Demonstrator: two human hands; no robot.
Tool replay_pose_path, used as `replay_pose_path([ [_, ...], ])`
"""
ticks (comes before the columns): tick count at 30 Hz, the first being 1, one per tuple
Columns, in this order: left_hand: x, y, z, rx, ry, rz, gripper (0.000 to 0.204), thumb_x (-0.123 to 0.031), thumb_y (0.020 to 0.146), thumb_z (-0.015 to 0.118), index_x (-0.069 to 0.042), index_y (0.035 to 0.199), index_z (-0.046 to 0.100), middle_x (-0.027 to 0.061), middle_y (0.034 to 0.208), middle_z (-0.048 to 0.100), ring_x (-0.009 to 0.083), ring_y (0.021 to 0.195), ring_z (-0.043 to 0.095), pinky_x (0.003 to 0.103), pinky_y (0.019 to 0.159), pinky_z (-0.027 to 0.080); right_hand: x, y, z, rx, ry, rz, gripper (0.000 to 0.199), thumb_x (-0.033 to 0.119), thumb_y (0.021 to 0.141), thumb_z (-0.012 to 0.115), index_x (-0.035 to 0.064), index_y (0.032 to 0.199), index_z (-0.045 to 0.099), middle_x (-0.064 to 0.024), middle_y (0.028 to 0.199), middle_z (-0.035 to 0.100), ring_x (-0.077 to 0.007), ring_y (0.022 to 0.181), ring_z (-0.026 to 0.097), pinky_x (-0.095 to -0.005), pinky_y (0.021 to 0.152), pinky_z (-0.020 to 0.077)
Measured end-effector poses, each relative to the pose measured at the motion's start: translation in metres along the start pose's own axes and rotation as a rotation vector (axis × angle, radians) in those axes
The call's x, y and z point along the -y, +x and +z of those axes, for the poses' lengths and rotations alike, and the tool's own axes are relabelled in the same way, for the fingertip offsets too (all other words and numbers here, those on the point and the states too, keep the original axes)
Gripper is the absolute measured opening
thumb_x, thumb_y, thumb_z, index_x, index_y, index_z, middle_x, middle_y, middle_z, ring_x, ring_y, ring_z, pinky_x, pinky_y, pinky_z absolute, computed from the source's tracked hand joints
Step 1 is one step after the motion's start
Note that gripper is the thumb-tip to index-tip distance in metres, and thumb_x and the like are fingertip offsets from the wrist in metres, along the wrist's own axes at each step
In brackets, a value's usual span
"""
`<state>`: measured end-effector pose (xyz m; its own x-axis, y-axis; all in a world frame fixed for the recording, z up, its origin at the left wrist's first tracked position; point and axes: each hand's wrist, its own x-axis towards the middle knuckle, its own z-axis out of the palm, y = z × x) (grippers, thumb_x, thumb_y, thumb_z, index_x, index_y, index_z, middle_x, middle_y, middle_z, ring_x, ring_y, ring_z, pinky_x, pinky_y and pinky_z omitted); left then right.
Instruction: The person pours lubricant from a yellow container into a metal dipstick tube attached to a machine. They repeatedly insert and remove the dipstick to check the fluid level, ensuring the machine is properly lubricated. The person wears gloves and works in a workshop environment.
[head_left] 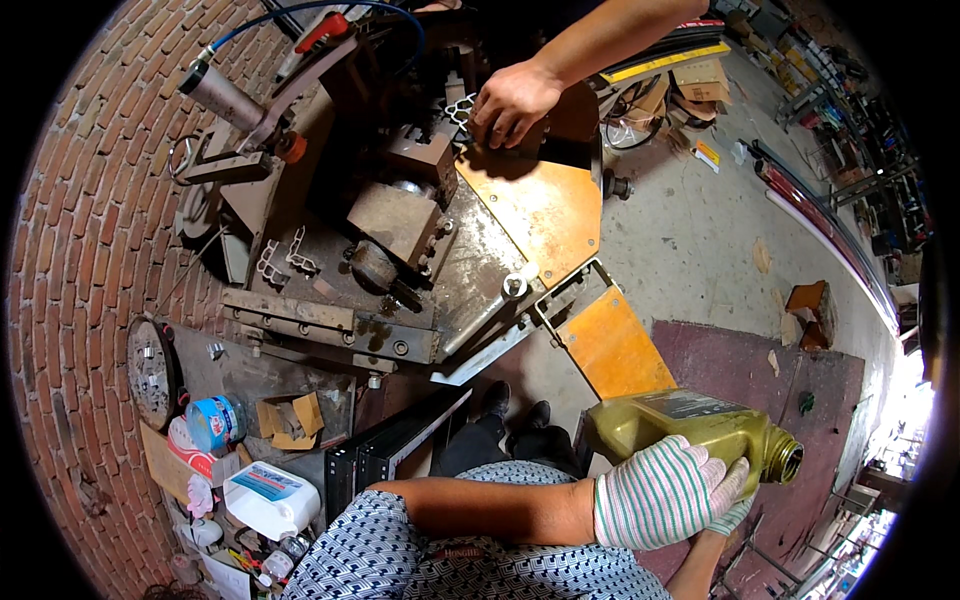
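Note:
A yellow-green plastic jug [625, 420] lies tilted at my right side, its uncapped round mouth pointing right. My left hand [655, 495], in a striped knit glove, reaches across my body and wraps round the jug's near side. Mostly hidden behind it, my right hand [735, 515], gloved too, grips the jug close to the neck. Beyond, a metal machine [400, 220] with an orange plate [545, 215] stands before me. Another person's bare hand [515, 105] reaches in from the top, at a small silvery profile piece [460, 110].
Two similar profile pieces [300, 250] rest on the machine bed. A second orange plate [615, 345] juts toward me. At left are a white jug [270, 500], a blue tub [213, 422], a small carton [290, 420] and black metal profiles [390, 445]. A brick wall [80, 250] borders the left.

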<state>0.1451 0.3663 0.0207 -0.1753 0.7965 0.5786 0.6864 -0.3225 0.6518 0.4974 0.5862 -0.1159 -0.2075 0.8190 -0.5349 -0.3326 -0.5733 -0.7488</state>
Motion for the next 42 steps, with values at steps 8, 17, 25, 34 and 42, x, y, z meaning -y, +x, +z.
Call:
replay_pose_path([
  [8,0.000,0.000,-0.002,-0.039,0.031,0.019,0.043,-0.018,0.091,0.054,0.010,0.122,0.063,0.0120,0.074,0.067,0.0252,0.062,0.069,0.037,0.054,0.055,-0.003,-0.015,0.024,-0.084,-0.151,-0.049,0.069,0.041,0.106,0.038,-0.0011,0.159,0.025,-0.0190,0.162,0.031,-0.0307,0.149,0.030,-0.0381,0.126,0.0198],
  [17,0.000,0.001,-0.001,0.018,-0.006,-0.004,0.042,-0.017,0.092,0.054,0.011,0.123,0.062,0.0130,0.073,0.067,0.0262,0.061,0.069,0.038,0.053,0.055,-0.004,-0.012,0.001,-0.020,-0.507,-0.164,0.059,0.034,0.109,0.033,-0.0031,0.154,0.035,-0.0214,0.153,0.045,-0.0322,0.139,0.046,-0.0415,0.119,0.0352],
  [25,0.001,0.001,-0.003,0.015,-0.007,0.005,0.043,-0.017,0.091,0.056,0.011,0.122,0.062,0.0133,0.075,0.068,0.0265,0.063,0.070,0.038,0.055,0.056,-0.005,-0.024,0.024,-0.045,-0.777,-0.198,0.061,0.033,0.108,0.035,-0.0027,0.157,0.030,-0.0207,0.157,0.041,-0.0307,0.144,0.041,-0.0423,0.122,0.0301],
  [34,0.000,0.001,-0.001,0.011,-0.005,0.005,0.042,-0.017,0.091,0.055,0.011,0.122,0.062,0.0133,0.074,0.067,0.0265,0.061,0.069,0.038,0.053,0.055,-0.007,-0.008,0.019,-0.082,-0.058,-0.048,0.063,0.034,0.108,0.037,-0.0021,0.159,0.027,-0.0196,0.160,0.037,-0.0293,0.147,0.036,-0.0415,0.124,0.0259],
  [42,-0.001,0.000,0.000,-0.019,0.002,0.002,0.043,-0.018,0.090,0.054,0.010,0.123,0.063,0.0129,0.074,0.067,0.0262,0.061,0.068,0.038,0.054,0.054,-0.005,-0.009,0.026,-0.157,0.146,-0.029,0.066,0.038,0.105,0.041,0.0003,0.158,0.029,-0.0181,0.161,0.037,-0.0297,0.149,0.035,-0.0432,0.125,0.0242],
])
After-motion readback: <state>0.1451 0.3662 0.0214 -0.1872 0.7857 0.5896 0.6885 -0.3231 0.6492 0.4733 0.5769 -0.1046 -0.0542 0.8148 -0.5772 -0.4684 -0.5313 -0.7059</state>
